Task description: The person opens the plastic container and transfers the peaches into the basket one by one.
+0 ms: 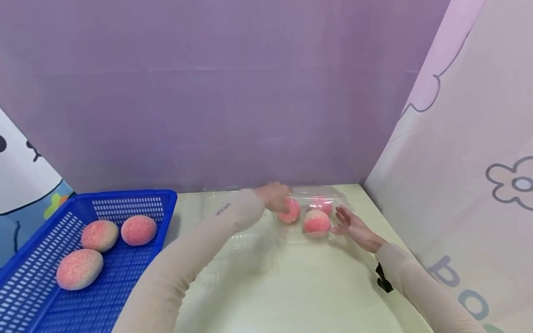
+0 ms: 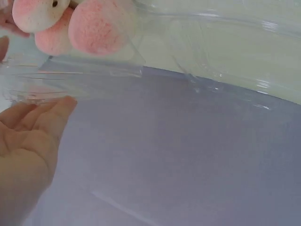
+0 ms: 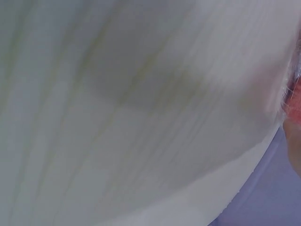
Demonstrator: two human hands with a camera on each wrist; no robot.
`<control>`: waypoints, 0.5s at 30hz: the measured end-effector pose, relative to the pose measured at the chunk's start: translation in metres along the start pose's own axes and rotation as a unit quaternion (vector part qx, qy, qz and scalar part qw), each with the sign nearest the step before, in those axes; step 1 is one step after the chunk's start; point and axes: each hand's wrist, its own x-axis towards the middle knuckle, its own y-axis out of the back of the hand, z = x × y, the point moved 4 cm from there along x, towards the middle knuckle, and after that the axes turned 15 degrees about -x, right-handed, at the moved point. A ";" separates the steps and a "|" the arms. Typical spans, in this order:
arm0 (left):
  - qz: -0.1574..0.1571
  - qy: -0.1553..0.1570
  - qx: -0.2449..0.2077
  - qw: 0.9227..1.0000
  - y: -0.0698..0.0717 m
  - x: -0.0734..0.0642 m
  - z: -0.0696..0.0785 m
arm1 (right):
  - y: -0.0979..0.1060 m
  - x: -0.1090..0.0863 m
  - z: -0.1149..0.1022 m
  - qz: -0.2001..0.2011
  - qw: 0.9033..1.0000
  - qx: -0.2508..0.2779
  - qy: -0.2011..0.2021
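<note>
A clear plastic clamshell box point(image 1: 337, 194) lies spread out at the back of the table, with pink-and-white toy peaches point(image 1: 317, 224) in its right half. My left hand point(image 1: 272, 196) reaches over the box's back side beside a pink peach point(image 1: 292, 210). In the left wrist view its fingers point(image 2: 59, 115) lie straight against the clear plastic, the thumb apart on the other side. My right hand point(image 1: 354, 229) is at the box's right end, fingers spread, palm toward the nearest peach. The right wrist view catches only a sliver of that hand point(image 3: 294, 146) next to a peach.
A blue plastic basket point(image 1: 168, 208) at the left holds several more peaches point(image 1: 139, 230). The box's other clear half point(image 1: 245, 238) extends left, partly under my left sleeve. A purple backdrop point(image 1: 225, 115) rises behind the table, and a patterned sheet point(image 1: 449, 185) closes the right side.
</note>
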 end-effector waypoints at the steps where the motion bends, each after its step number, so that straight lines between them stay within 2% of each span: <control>1: 0.003 0.000 -0.015 1.000 0.003 0.001 -0.001 | 0.000 0.000 0.000 -0.002 1.000 0.002 0.002; 3: 0.020 0.001 -0.046 0.999 0.009 0.003 -0.004 | 0.000 0.000 0.001 -0.001 1.000 0.006 0.003; 5: 0.053 0.002 -0.075 0.996 0.015 0.006 -0.008 | -0.001 0.000 0.002 0.001 1.000 0.013 0.001; 7: 0.092 0.010 -0.117 0.989 0.022 0.009 -0.013 | -0.002 0.001 0.004 0.007 1.000 0.016 -0.003; 9: 0.135 0.019 -0.167 0.976 0.027 0.012 -0.019 | -0.002 0.001 0.004 0.013 1.000 0.021 -0.004; 11: 0.172 0.027 -0.219 0.960 0.030 0.016 -0.025 | -0.003 0.000 0.003 0.020 0.999 0.023 -0.007; 14: 0.212 0.039 -0.288 0.933 0.032 0.020 -0.034 | -0.004 -0.002 -0.003 0.021 0.999 0.032 -0.007; 15: 0.220 0.045 -0.302 0.927 0.033 0.021 -0.037 | -0.004 -0.002 -0.003 0.021 0.999 0.035 -0.008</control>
